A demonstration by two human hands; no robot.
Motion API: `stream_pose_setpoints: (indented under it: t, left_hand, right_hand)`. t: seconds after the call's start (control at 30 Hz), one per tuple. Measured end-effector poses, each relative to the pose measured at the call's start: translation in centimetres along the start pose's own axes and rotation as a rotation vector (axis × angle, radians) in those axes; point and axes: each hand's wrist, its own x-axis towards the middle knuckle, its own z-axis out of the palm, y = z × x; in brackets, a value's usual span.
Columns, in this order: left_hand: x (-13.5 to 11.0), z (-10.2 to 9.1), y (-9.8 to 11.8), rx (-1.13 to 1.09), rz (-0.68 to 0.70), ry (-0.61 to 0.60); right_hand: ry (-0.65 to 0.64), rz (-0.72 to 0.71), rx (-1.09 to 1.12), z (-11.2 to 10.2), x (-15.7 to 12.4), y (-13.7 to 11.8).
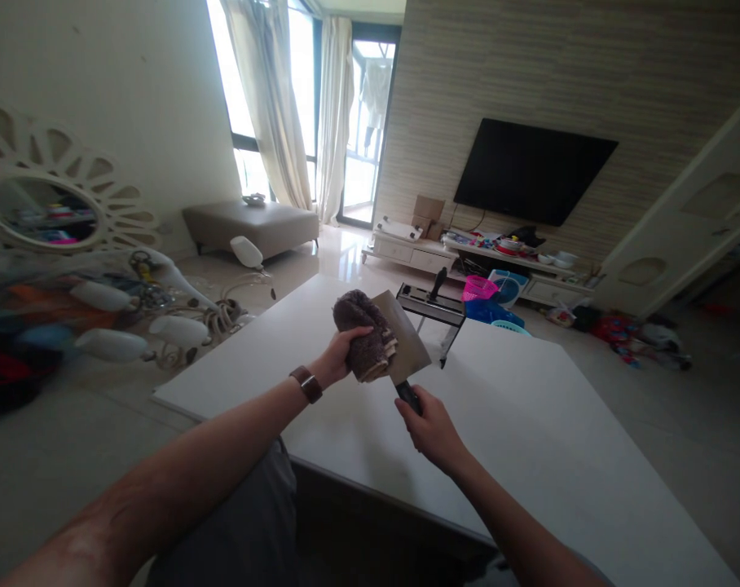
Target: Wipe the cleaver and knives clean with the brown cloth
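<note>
My left hand (339,357) is closed round a folded dark brown cloth (365,336) and presses it against the flat metal blade of a scraper (407,342). My right hand (432,425) grips the scraper's black handle just below the blade. Both hands are held above a large white slab (529,440) that lies flat in front of me. A brown watch strap sits on my left wrist.
A black tile cutter (432,306) rests at the slab's far edge. A white chandelier with cables (162,318) lies on the floor at left, near a round mirror (40,212). Behind are a grey bench (251,224), a TV unit (498,261) and plastic baskets (489,297).
</note>
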Motion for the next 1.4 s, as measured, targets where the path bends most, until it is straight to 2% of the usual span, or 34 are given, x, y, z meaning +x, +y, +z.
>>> stream_pose_setpoints:
  t: [0.13, 0.3, 0.63, 0.9, 1.4]
  left_hand:
    - [-1.1, 0.9, -2.2, 0.126, -0.013, -0.074]
    - [-2.2, 1.6, -4.2, 0.23, 0.045, -0.157]
    - [-2.3, 1.7, -3.8, 0.293, 0.08, -0.173]
    - [-2.5, 2.3, -4.4, 0.377, 0.163, 0.015]
    - [-2.6, 2.3, -4.6, 0.335, 0.129, -0.013]
  right_hand:
    - [-0.016, 0.049, 0.149, 0.3, 0.1, 0.1]
    - [0.019, 0.038, 0.215, 0.4, 0.2, 0.3]
    - [0.019, 0.05, 0.209, 0.3, 0.1, 0.2]
    - [0.014, 0.045, 0.166, 0.2, 0.1, 0.2]
    - [-0.001, 0.067, 0.18, -0.2, 0.0, 0.0]
